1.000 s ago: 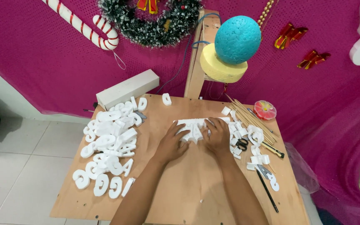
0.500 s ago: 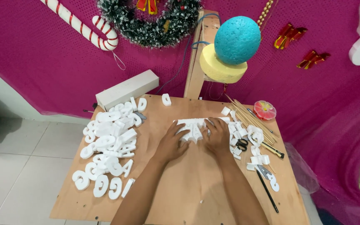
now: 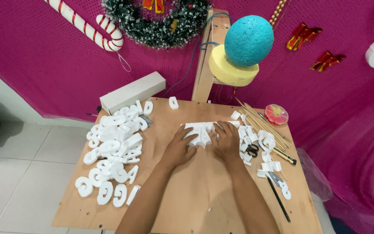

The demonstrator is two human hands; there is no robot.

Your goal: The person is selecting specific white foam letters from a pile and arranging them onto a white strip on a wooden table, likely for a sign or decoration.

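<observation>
Backdrop: pink fabric (image 3: pixel 44 65) hung with a wreath (image 3: pixel 161 21) and candy cane (image 3: pixel 87 26).
Table: plywood top (image 3: pixel 195 195).
Left hand (image 3: pixel 179 147): fingers spread flat, pressing on the foam piece (image 3: pixel 200 132).
Right hand (image 3: pixel 227 141): fingers curled over the same piece's right edge.
Foam piece: mid-table, white, under both hands.
Left side: heap of foam letters (image 3: pixel 113 147).
Right side: scissors (image 3: pixel 252 149), skewers (image 3: pixel 260 123), scraps.

left hand (image 3: pixel 179 149) and right hand (image 3: pixel 227 143) barely shifted on white foam piece (image 3: pixel 200 132)
</observation>
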